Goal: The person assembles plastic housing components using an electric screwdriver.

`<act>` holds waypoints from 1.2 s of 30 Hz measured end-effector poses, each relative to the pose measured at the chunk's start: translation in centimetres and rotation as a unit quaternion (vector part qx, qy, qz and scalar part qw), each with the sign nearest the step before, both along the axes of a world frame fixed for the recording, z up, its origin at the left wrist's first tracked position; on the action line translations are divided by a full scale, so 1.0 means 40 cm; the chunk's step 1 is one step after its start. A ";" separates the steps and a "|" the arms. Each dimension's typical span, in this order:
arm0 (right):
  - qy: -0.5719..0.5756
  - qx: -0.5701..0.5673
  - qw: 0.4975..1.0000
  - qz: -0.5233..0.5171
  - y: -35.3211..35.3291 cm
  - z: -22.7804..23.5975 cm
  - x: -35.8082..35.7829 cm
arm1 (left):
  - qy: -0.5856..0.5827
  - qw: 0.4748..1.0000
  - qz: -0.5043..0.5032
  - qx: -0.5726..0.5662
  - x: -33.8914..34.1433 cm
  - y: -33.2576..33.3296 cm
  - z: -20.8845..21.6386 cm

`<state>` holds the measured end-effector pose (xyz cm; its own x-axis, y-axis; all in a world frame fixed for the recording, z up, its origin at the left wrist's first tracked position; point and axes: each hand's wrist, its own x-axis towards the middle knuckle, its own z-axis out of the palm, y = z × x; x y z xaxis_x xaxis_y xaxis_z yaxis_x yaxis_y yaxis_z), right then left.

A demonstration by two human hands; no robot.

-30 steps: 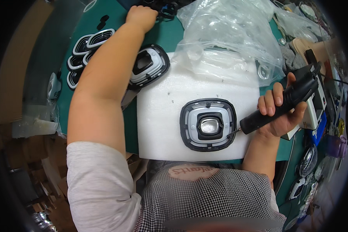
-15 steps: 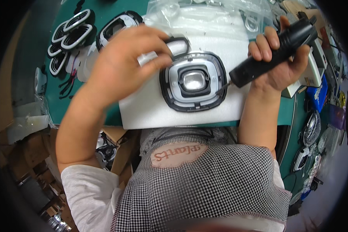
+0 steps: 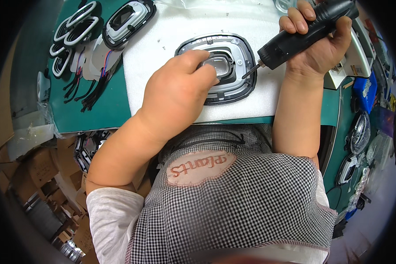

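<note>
A rounded black-and-white plastic housing lies on a white foam sheet in front of me. My left hand reaches over its left side, thumb and forefinger closed about a small oval dark-rimmed frame at the housing's centre. Part of that frame is hidden by the fingers. My right hand grips a black electric screwdriver, fingers wrapped round its body. The screwdriver's bit slants down to the left, its tip over the right inner edge of the housing; whether it touches I cannot tell.
A similar housing lies back left, beside several black-and-white oval rings and bundled dark wires on the green table. A few tiny screws dot the foam. At right stand a white box-shaped device and a blue bin.
My left hand has carried the oval frame from beyond the housing onto its centre. My right hand still grips the screwdriver at the housing's right. The whole view has shifted, so the table appears higher.
</note>
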<state>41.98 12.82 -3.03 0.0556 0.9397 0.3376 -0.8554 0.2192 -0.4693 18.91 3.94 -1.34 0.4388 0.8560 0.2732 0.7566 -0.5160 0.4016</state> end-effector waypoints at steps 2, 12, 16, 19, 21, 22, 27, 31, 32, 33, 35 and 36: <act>0.002 0.001 1.000 0.005 -0.005 0.004 -0.003 | 0.055 0.991 -0.030 0.119 -0.003 0.001 -0.019; 0.015 0.018 0.999 0.023 -0.016 0.007 -0.014 | -0.053 0.998 -0.017 -0.028 -0.014 0.031 -0.005; 0.014 0.018 1.000 0.019 -0.015 0.006 -0.014 | -0.056 0.998 -0.024 -0.011 -0.018 0.032 -0.018; 0.009 0.012 1.000 0.006 -0.014 0.000 -0.015 | -0.076 0.997 -0.014 -0.025 -0.016 0.034 -0.018; 0.000 -0.001 1.000 -0.014 -0.016 -0.001 -0.023 | -0.082 0.996 -0.002 -0.043 -0.012 0.028 -0.018; 0.001 -0.002 1.000 -0.012 -0.016 -0.003 -0.024 | -0.057 0.998 -0.009 0.001 -0.009 0.024 -0.020; 0.011 -0.002 1.000 -0.001 -0.019 0.004 -0.013 | -0.021 0.999 -0.037 0.019 -0.016 0.038 -0.024; 0.011 0.014 1.000 0.017 -0.018 0.001 -0.012 | -0.056 0.995 -0.068 0.034 -0.036 0.058 -0.056; 0.012 0.017 1.000 0.020 -0.021 0.003 -0.014 | -0.062 0.994 -0.079 0.044 -0.038 0.060 -0.062; 0.014 0.020 0.999 0.024 -0.023 0.004 -0.015 | -0.061 0.994 -0.079 0.043 -0.042 0.063 -0.067; 0.007 0.015 1.000 0.016 -0.021 0.004 -0.019 | -0.084 0.993 -0.086 0.014 -0.048 0.072 -0.070; -0.001 0.012 1.000 0.010 -0.018 0.004 -0.021 | -0.083 0.993 -0.087 0.013 -0.048 0.071 -0.067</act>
<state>41.16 12.12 -2.86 0.0365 0.9319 0.3610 -0.8590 0.2138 -0.4652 17.00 6.79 -4.01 0.5261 0.7629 0.3757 0.5796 -0.6449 0.4981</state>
